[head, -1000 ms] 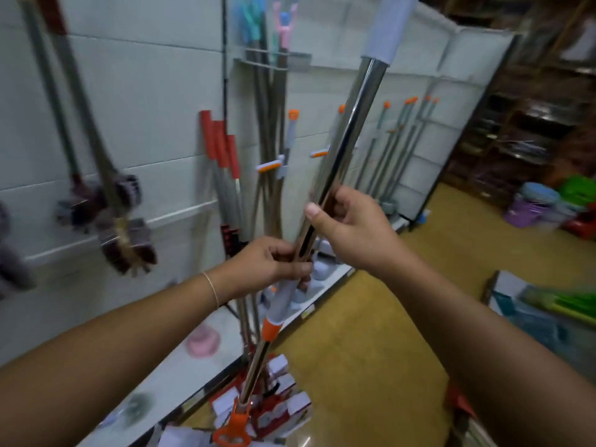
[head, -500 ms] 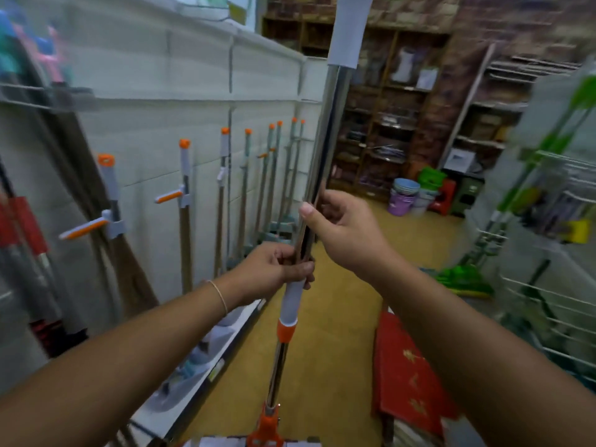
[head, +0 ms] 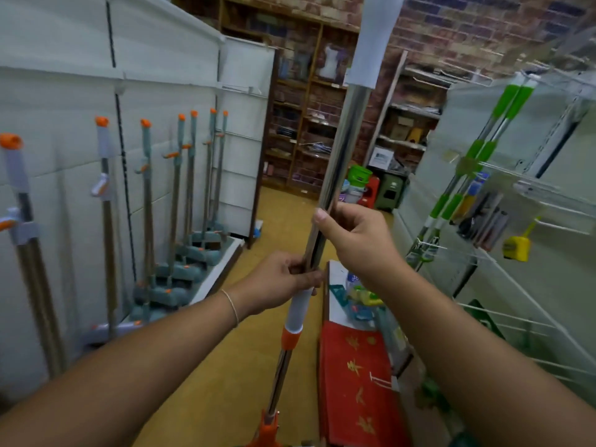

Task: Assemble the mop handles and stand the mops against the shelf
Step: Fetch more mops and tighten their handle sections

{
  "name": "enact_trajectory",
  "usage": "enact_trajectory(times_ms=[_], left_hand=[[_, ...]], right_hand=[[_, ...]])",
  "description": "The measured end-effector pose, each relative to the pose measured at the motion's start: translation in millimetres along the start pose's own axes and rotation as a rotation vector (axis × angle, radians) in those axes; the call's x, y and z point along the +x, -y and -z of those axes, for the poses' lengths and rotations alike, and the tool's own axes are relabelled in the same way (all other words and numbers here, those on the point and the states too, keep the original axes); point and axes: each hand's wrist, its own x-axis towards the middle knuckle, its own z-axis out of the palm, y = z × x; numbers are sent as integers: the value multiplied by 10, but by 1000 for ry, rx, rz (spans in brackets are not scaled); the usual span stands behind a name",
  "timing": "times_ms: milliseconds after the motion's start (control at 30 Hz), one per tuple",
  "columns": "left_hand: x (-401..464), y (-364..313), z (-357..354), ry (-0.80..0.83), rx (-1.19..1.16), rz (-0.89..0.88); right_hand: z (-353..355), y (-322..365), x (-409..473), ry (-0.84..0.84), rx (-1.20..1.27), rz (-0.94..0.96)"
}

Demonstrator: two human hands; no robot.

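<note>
Both hands on one mop pole [head: 342,150], held near upright mid-aisle. L hand [head: 283,282] wrapped closed round the pole just above the white sleeve [head: 298,312] and orange collar [head: 290,338]. Looks like it steadies the lower section so the joint can't slip. R hand [head: 354,240] just above L, fingers curled on the steel tube, thumb [head: 319,217] pressed along it; prob. set to twist or push upper section home. Grey cap [head: 374,40] well above both grips. Orange fitting [head: 267,430] far below L grip, foot out of frame.

Pole upright prob. so sections line up. Joint not confirmed locked, can't tell.

Shelf [head: 222,262] to L of grips; finished mops [head: 180,279] lean there, heads on its base. This one not yet stood.
</note>
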Motion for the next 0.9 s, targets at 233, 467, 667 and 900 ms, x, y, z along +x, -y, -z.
enact_trajectory(times_ms=[233,467,667,900], left_hand=[[1143,343,441,108,35,87],[2021,471,706,172,83,96],[2754,680,859,132,107,55],[3756,960,1021,89,171,43]], right_hand=[[-90,-664,951,-45,-51,-77],[-61,-1135,1649,-106,-35,-91],[-29,-1642,2260,-164,28,-72],[95,-2376,3159,-140,90,-109]])
